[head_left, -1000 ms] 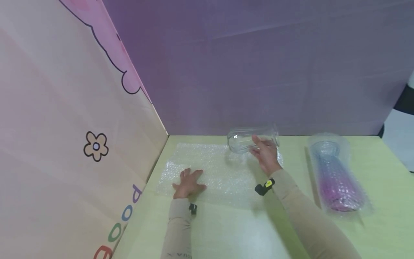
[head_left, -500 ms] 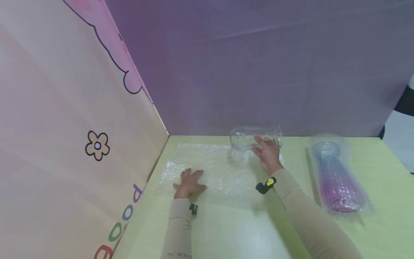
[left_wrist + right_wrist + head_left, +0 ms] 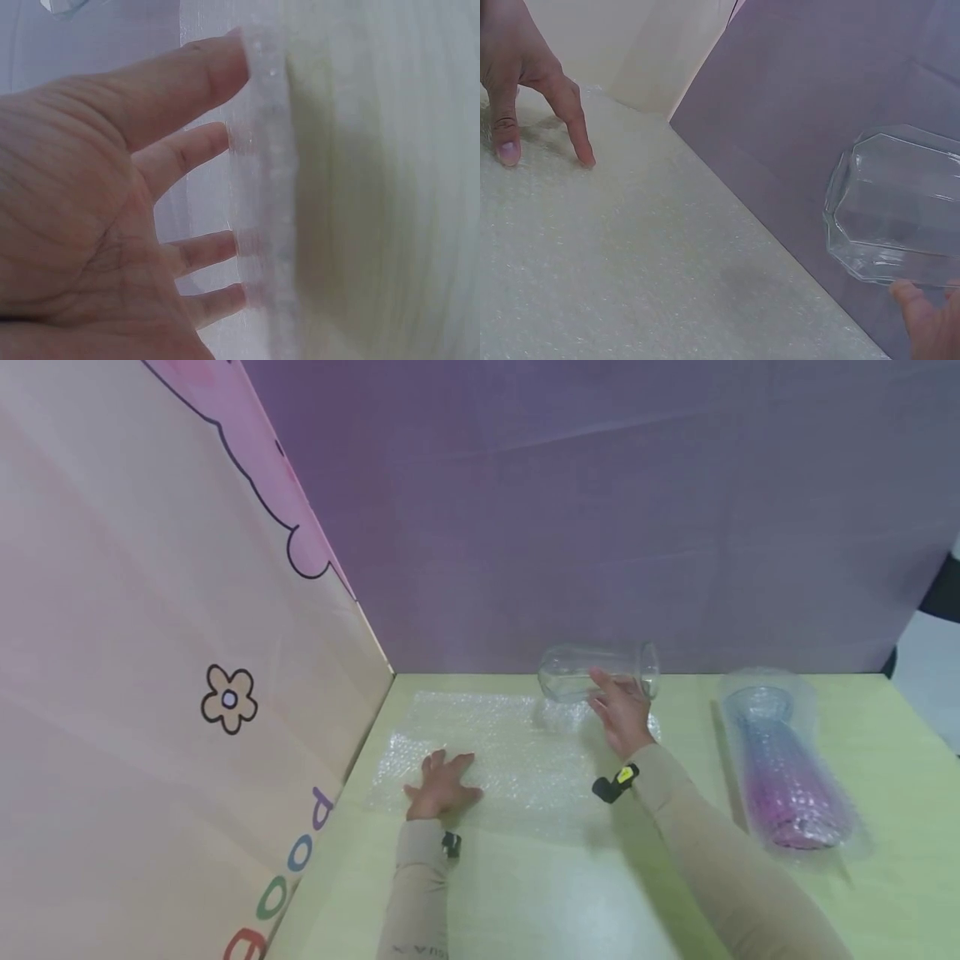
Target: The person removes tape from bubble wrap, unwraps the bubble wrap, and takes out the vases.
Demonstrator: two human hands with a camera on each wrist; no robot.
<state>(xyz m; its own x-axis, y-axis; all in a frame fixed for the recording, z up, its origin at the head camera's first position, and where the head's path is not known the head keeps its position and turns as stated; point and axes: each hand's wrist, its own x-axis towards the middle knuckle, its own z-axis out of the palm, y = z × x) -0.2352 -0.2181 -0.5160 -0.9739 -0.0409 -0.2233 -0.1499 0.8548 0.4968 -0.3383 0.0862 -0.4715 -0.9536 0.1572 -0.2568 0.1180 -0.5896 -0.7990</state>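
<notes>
Under both sets of fingers spreads a pale yellow-green tabletop (image 3: 525, 897), bearing a clear bubble-wrap sheet (image 3: 517, 772) beneath the left fingers. Well to the right of the right fingers lies a blue-to-pink, flared vase in bubble wrap (image 3: 791, 785). A clear glass vase (image 3: 566, 675) is in the right hand (image 3: 624, 720), whose fingers curl around it toward its rim, holding it sideways above the sheet's far edge. The left hand (image 3: 441, 787) has its fingers spread, tips resting on the sheet. Over the last second the glass has risen slightly and shifted a little away from the left fingers, which stay put; the work thus seems to be at positioning, the glass not yet laid down. The right wrist view alone clearly reveals its angular, faceted base; the left wrist view shows the left fingertips meeting the film close up.
</notes>
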